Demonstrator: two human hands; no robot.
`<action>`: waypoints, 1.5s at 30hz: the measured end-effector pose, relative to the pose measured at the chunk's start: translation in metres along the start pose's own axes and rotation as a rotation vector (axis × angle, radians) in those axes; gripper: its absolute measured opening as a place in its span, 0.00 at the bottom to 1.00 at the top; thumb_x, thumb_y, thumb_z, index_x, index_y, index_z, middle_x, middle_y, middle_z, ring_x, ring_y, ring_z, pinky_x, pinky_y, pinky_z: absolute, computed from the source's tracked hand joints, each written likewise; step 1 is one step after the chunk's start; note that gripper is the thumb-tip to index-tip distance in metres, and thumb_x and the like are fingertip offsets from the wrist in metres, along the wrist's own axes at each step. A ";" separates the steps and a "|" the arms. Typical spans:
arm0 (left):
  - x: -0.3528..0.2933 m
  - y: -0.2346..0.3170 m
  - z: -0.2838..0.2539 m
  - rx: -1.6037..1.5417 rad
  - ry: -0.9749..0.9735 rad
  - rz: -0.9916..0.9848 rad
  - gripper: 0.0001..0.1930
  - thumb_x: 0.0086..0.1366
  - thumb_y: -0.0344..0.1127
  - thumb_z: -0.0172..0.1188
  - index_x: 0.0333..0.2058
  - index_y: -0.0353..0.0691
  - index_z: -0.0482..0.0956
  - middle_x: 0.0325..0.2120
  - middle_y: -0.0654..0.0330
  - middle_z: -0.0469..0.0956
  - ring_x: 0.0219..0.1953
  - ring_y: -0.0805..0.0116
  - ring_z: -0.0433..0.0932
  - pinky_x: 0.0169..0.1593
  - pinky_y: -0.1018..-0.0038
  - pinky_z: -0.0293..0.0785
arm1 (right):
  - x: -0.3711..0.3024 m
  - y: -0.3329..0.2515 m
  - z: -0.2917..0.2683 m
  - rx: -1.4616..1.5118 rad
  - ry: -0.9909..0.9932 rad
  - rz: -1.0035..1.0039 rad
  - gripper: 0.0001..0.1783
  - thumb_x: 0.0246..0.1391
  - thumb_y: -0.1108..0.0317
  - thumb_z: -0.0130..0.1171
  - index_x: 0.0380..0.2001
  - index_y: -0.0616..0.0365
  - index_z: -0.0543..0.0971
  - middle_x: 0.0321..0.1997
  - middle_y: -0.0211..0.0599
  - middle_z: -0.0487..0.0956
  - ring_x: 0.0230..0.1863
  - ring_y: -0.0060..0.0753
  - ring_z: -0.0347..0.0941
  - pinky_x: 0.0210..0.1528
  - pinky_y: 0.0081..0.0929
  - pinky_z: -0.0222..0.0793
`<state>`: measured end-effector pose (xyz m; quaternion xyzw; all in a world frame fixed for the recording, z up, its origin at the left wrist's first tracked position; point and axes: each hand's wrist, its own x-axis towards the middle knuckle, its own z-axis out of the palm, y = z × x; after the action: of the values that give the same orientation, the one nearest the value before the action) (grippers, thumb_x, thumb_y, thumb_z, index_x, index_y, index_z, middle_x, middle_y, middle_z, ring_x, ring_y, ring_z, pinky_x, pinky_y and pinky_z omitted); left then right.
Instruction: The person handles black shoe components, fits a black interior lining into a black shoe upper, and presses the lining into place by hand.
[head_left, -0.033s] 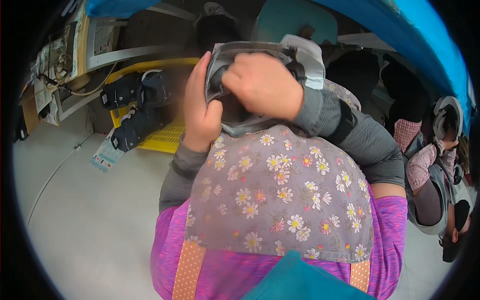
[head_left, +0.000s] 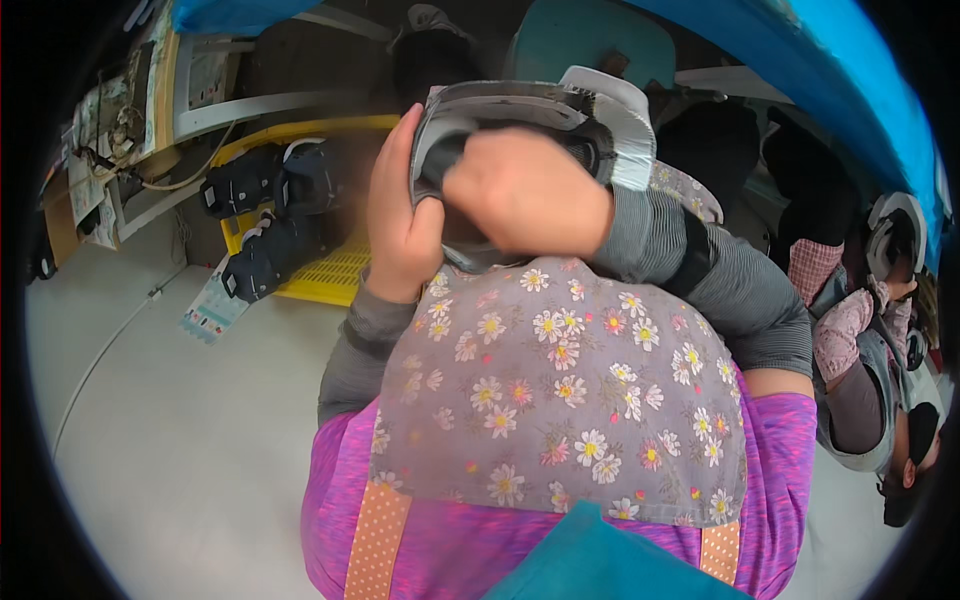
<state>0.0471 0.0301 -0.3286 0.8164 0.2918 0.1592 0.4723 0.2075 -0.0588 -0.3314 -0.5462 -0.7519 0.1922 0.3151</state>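
On my lap, against the floral apron (head_left: pixel 560 380), rests a hollow rounded shell (head_left: pixel 520 90) with a silvery-grey inside, dark lining and a white curved piece (head_left: pixel 632 130) at its right side; its exact kind is unclear. My left hand (head_left: pixel 402 215) grips its left wall, fingers stretched along the outside and thumb over the rim. Inside the opening, my right hand (head_left: pixel 530 190) is curled into a fist, blurred by motion. Its fingers press by a dark pad (head_left: pixel 440 158) on the left inner wall. Whatever the fingertips pinch is hidden.
At left, a yellow basket (head_left: pixel 335 275) holds several dark padded items (head_left: pixel 255 250). A printed card (head_left: pixel 215 305) sticks out beneath it. White table legs (head_left: pixel 260 110) and a teal stool (head_left: pixel 590 50) stand beyond. A co-worker (head_left: pixel 860 360) at right holds a similar white-rimmed piece (head_left: pixel 897 235).
My right hand has shifted slightly down and to the right inside the shell. The white piece has moved a little to the right. My left hand keeps its place.
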 end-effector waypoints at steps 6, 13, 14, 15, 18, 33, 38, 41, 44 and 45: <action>0.002 -0.021 -0.002 -0.191 0.033 -0.197 0.36 0.48 0.26 0.41 0.61 0.29 0.60 0.56 0.46 0.67 0.60 0.55 0.65 0.64 0.66 0.57 | -0.010 -0.012 0.001 0.261 0.037 0.064 0.07 0.44 0.66 0.60 0.23 0.56 0.75 0.24 0.40 0.75 0.32 0.43 0.74 0.36 0.38 0.70; 0.005 -0.004 0.005 -0.083 -0.021 -0.094 0.36 0.49 0.27 0.40 0.62 0.29 0.59 0.61 0.48 0.63 0.64 0.57 0.60 0.67 0.67 0.51 | 0.009 0.022 0.020 -0.163 0.212 0.160 0.08 0.42 0.66 0.60 0.26 0.56 0.76 0.28 0.35 0.76 0.38 0.38 0.73 0.37 0.31 0.71; 0.006 -0.003 0.004 0.039 -0.044 -0.022 0.36 0.49 0.27 0.40 0.62 0.29 0.59 0.60 0.47 0.63 0.64 0.56 0.61 0.67 0.67 0.51 | 0.010 0.025 0.023 -0.278 0.107 0.146 0.07 0.41 0.65 0.60 0.24 0.56 0.77 0.27 0.34 0.77 0.37 0.37 0.75 0.38 0.31 0.71; 0.007 -0.001 0.004 0.039 -0.044 -0.023 0.36 0.49 0.27 0.40 0.62 0.29 0.59 0.60 0.47 0.63 0.64 0.56 0.61 0.67 0.67 0.51 | 0.010 0.028 0.024 -0.277 0.106 0.146 0.07 0.41 0.65 0.60 0.24 0.56 0.77 0.27 0.34 0.77 0.37 0.37 0.75 0.38 0.31 0.71; 0.009 -0.002 0.003 0.042 -0.028 -0.033 0.36 0.49 0.27 0.40 0.61 0.29 0.60 0.59 0.46 0.64 0.63 0.54 0.62 0.66 0.67 0.52 | 0.008 0.034 0.028 -0.250 0.067 0.163 0.05 0.39 0.65 0.60 0.17 0.52 0.76 0.17 0.31 0.75 0.25 0.39 0.74 0.36 0.31 0.68; 0.003 -0.002 -0.007 -0.073 -0.207 -0.111 0.37 0.48 0.24 0.44 0.63 0.32 0.59 0.54 0.41 0.69 0.57 0.50 0.69 0.61 0.67 0.61 | -0.009 0.021 0.014 -0.035 -0.033 0.090 0.05 0.43 0.71 0.57 0.23 0.63 0.78 0.30 0.38 0.78 0.36 0.38 0.76 0.40 0.30 0.75; -0.003 -0.017 -0.007 -0.096 -0.214 -0.117 0.37 0.48 0.25 0.44 0.63 0.33 0.60 0.54 0.41 0.69 0.57 0.50 0.69 0.61 0.67 0.61 | -0.014 0.008 0.015 0.131 -0.315 0.066 0.06 0.41 0.72 0.57 0.23 0.65 0.74 0.28 0.44 0.76 0.28 0.45 0.78 0.30 0.36 0.75; -0.004 -0.014 -0.005 -0.125 -0.214 -0.117 0.37 0.48 0.25 0.44 0.63 0.34 0.60 0.55 0.41 0.69 0.58 0.51 0.69 0.62 0.67 0.61 | -0.016 0.012 0.013 0.085 -0.277 0.171 0.05 0.42 0.72 0.57 0.22 0.63 0.74 0.26 0.43 0.76 0.28 0.45 0.77 0.28 0.37 0.74; -0.001 -0.011 -0.005 -0.119 -0.262 -0.131 0.38 0.47 0.24 0.44 0.63 0.33 0.59 0.55 0.42 0.68 0.58 0.51 0.69 0.62 0.68 0.61 | -0.013 0.024 0.013 -0.014 -0.003 0.263 0.07 0.46 0.68 0.60 0.26 0.60 0.79 0.29 0.44 0.80 0.32 0.44 0.79 0.34 0.34 0.75; -0.002 -0.015 -0.004 -0.110 -0.255 -0.136 0.38 0.47 0.24 0.44 0.63 0.34 0.59 0.56 0.42 0.68 0.58 0.52 0.69 0.62 0.68 0.61 | -0.010 0.027 0.009 -0.044 0.052 0.252 0.08 0.47 0.66 0.61 0.27 0.59 0.79 0.30 0.43 0.80 0.34 0.44 0.79 0.34 0.33 0.75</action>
<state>0.0382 0.0378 -0.3397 0.7814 0.2748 0.0377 0.5590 0.2222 -0.0591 -0.3580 -0.6481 -0.6727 0.1995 0.2959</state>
